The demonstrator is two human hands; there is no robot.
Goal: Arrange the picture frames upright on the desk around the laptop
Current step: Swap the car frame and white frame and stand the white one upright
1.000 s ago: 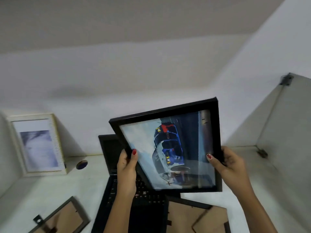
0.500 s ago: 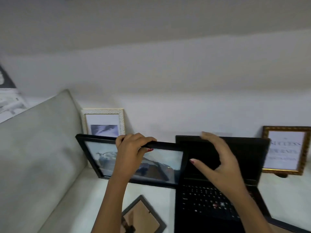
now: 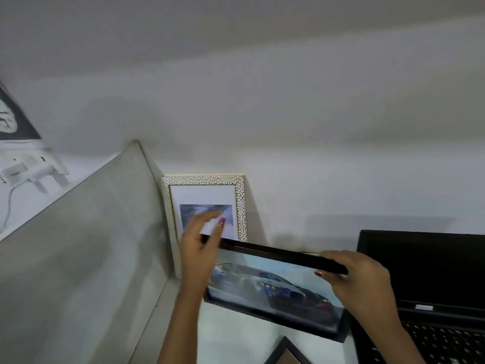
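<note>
A black picture frame point(image 3: 275, 285) with a car photo stands on its long edge on the white desk point(image 3: 236, 334), leaning back, just left of the open black laptop point(image 3: 425, 271). My left hand point(image 3: 199, 256) is blurred at the frame's top left corner, with the top edge running between thumb and fingers. At the top right corner, my right hand point(image 3: 362, 282) pinches the same edge. Behind it a white-and-gold frame point(image 3: 242, 200) stands upright against the wall. A brown-backed frame point(image 3: 286, 353) lies face down at the bottom edge.
A grey partition panel point(image 3: 78, 258) closes off the desk on the left. Beyond it a white plug with a cable point(image 3: 34, 172) sits in a wall socket. The white wall runs right behind the frames and the laptop.
The view has swung left and closer. The black frame has come down onto the desk in front of the white-and-gold frame. My right hand has moved from the laptop lid onto the frame's top right corner.
</note>
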